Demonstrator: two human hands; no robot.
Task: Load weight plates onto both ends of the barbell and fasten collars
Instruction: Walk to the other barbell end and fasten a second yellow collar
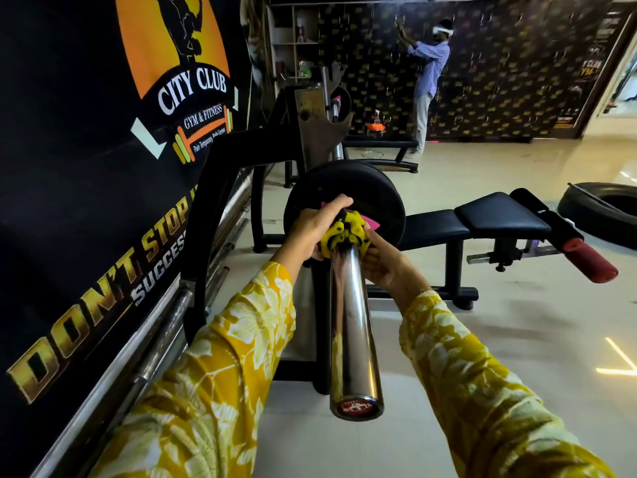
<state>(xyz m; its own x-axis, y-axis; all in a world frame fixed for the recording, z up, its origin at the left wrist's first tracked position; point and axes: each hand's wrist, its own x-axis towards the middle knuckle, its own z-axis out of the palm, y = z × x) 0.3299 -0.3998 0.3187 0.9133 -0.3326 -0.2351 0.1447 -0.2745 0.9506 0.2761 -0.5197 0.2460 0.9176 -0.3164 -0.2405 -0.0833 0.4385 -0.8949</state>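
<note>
A chrome barbell sleeve [351,326] points toward me, its red end cap near the bottom middle. A black weight plate [374,189] sits on the sleeve against the rack. A yellow collar [346,232] with a pink lever is around the sleeve just in front of the plate. My left hand [315,229] grips the collar from the left and over its top. My right hand [382,258] holds it from the right and below. Both sleeves are yellow with a floral print.
A black bench [496,215] stands to the right of the plate. A black banner wall [103,167] runs along the left, with spare bars [179,322] leaning low against it. A tyre [599,205] lies at far right. A person [427,84] stands at the far wall.
</note>
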